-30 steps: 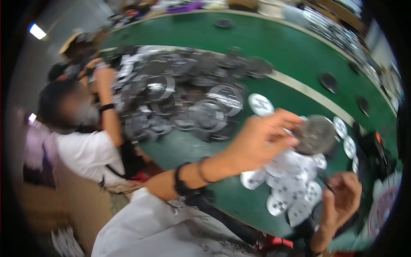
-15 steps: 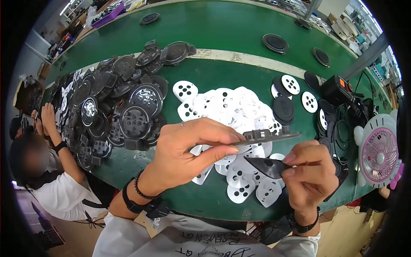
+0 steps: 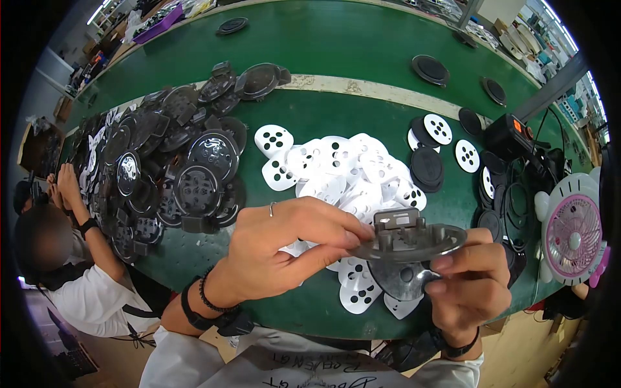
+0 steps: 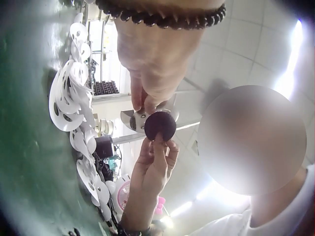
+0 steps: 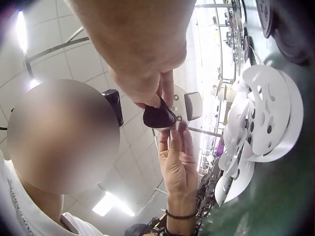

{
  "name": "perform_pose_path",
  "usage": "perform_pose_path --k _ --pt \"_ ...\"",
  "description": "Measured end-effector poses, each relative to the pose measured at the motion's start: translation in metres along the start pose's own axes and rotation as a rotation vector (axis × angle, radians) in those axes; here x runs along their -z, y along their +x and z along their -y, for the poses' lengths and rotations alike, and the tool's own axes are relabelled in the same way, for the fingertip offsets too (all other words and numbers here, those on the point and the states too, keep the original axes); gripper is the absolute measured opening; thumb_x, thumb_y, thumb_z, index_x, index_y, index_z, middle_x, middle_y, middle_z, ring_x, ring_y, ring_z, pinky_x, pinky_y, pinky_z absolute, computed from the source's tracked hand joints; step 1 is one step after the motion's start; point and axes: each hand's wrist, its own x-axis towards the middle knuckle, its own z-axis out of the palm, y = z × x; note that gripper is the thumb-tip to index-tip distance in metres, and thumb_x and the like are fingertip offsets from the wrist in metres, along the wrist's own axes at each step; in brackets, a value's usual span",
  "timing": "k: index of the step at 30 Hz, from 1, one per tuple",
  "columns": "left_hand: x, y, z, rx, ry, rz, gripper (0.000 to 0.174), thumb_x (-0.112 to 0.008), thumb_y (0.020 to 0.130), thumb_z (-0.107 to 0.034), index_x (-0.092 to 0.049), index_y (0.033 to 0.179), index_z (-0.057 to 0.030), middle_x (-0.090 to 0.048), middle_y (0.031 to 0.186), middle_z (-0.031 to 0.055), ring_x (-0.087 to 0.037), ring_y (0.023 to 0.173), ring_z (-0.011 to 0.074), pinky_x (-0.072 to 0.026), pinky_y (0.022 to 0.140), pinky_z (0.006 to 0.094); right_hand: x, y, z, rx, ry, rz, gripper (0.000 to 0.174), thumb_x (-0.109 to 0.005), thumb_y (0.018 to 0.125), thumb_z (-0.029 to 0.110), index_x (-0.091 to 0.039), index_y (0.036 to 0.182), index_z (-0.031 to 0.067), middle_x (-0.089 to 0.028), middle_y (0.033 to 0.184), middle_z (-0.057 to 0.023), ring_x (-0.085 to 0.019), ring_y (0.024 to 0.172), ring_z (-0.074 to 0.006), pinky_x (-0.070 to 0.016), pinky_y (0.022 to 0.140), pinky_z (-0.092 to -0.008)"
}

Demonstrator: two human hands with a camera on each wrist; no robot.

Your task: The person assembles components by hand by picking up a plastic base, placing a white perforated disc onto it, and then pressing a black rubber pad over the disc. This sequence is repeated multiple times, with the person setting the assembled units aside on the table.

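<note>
In the head view my left hand [image 3: 294, 242] pinches the left edge of a translucent grey round part [image 3: 414, 240], which has raised posts and a small box on top. Just beneath its right side, my right hand [image 3: 469, 284] pinches a thin dark disc [image 3: 402, 279], tilted and close under the part. Whether the two touch I cannot tell. The left wrist view shows the disc [image 4: 160, 126] in front of the grey part, and the right wrist view has the disc [image 5: 158, 116] bent between the fingers.
White perforated discs [image 3: 349, 158] lie heaped behind the hands. Grey round parts [image 3: 197, 187] are piled to the left. Black discs [image 3: 427, 167], a black device [image 3: 508, 136] and a pink and white fan [image 3: 572, 226] stand at the right. Another person [image 3: 71, 258] works at the far left.
The head view has steadied. Since half a second ago the grey part has moved down and right, over the dark disc, and tilted to show its upper face; the disc has turned to show more of its face.
</note>
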Motion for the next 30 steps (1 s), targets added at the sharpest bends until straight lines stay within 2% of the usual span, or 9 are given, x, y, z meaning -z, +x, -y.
perform_pose_path --k 5,9,12,14,15,17,21,23,30 --pt "0.0 -0.001 0.004 -0.034 -0.03 0.033 0.022 -0.061 0.068 0.017 -0.065 0.084 0.0037 -0.072 0.093 0.0246 -0.075 0.085 0.0322 -0.061 0.072 0.0329 -0.001 -0.001 -0.001 -0.004 0.01 -0.017 0.02 -0.081 0.064 -0.002 -0.072 0.08 0.0052 -0.068 0.096 -0.0098 -0.064 0.082 -0.025 -0.0513 0.067 -0.0328" --pt "-0.001 -0.001 0.002 -0.041 -0.039 0.035 0.022 -0.061 0.067 0.018 -0.064 0.083 0.0043 -0.071 0.094 0.0253 -0.075 0.085 0.0323 -0.0612 0.073 0.0336 -0.003 -0.002 0.0 -0.028 0.0 -0.016 0.022 -0.081 0.062 -0.004 -0.069 0.079 0.004 -0.067 0.096 -0.0117 -0.065 0.083 -0.026 -0.0522 0.068 -0.0341" --pt "-0.004 -0.001 0.001 -0.04 -0.067 0.024 0.019 -0.068 0.068 0.016 -0.064 0.082 0.0038 -0.072 0.092 0.0236 -0.075 0.084 0.0321 -0.0605 0.072 0.033 -0.004 -0.003 0.001 -0.046 -0.03 -0.043 0.026 -0.081 0.063 -0.009 -0.067 0.082 0.0028 -0.066 0.096 -0.0145 -0.065 0.084 -0.0266 -0.0528 0.067 -0.0337" --pt "-0.007 -0.003 0.0 -0.033 -0.034 0.016 0.021 -0.077 0.071 0.012 -0.062 0.084 0.003 -0.071 0.088 0.0209 -0.075 0.081 0.0289 -0.0587 0.067 0.0307 -0.007 -0.002 0.002 -0.084 -0.021 -0.05 0.026 -0.079 0.067 -0.012 -0.066 0.085 0.001 -0.065 0.097 -0.0166 -0.066 0.082 -0.0265 -0.0527 0.064 -0.0321" --pt "-0.009 -0.005 -0.001 -0.03 -0.034 0.016 0.021 -0.077 0.071 0.012 -0.062 0.084 0.003 -0.071 0.088 0.0209 -0.075 0.081 0.0289 -0.0587 0.067 0.0307 -0.011 -0.002 0.004 -0.087 -0.02 -0.05 0.026 -0.079 0.067 -0.012 -0.066 0.085 0.001 -0.065 0.097 -0.0166 -0.066 0.082 -0.0265 -0.0527 0.064 -0.0321" --pt "-0.014 -0.007 -0.005 0.049 0.028 -0.101 0.027 -0.082 0.072 0.007 -0.061 0.088 0.0023 -0.071 0.084 0.0179 -0.073 0.079 0.0235 -0.0566 0.066 0.0282 -0.019 -0.001 0.008 -0.252 -0.033 -0.179 0.025 -0.079 0.07 -0.012 -0.066 0.089 -0.0007 -0.066 0.093 -0.016 -0.066 0.079 -0.0243 -0.0521 0.064 -0.0296" --pt "-0.019 -0.011 -0.003 0.104 0.031 -0.107 0.029 -0.081 0.073 0.008 -0.06 0.092 0.0031 -0.07 0.083 0.0158 -0.072 0.078 0.0183 -0.056 0.069 0.0272 -0.01 -0.001 0.006 -0.22 -0.181 -0.123 0.029 -0.081 0.07 -0.01 -0.069 0.095 -0.0033 -0.068 0.085 -0.0135 -0.065 0.074 -0.0192 -0.0511 0.065 -0.0281" --pt "-0.021 -0.011 -0.004 0.182 -0.041 -0.139 0.029 -0.08 0.074 0.01 -0.059 0.093 0.0037 -0.071 0.085 0.0149 -0.07 0.079 0.0157 -0.0561 0.071 0.0269 -0.01 0.001 0.004 -0.207 -0.188 -0.125 0.029 -0.081 0.069 -0.011 -0.069 0.095 -0.0033 -0.068 0.084 -0.0136 -0.065 0.073 -0.0192 -0.0504 0.064 -0.028" --pt "-0.022 -0.012 -0.005 0.207 -0.057 -0.087 0.03 -0.078 0.074 0.012 -0.058 0.095 0.004 -0.069 0.088 0.0152 -0.07 0.08 0.0146 -0.057 0.072 0.027 -0.009 -0.002 0.003 -0.278 -0.109 -0.189 0.03 -0.082 0.069 -0.011 -0.069 0.094 -0.0035 -0.069 0.083 -0.0131 -0.064 0.069 -0.0189 -0.0477 0.061 -0.0276"
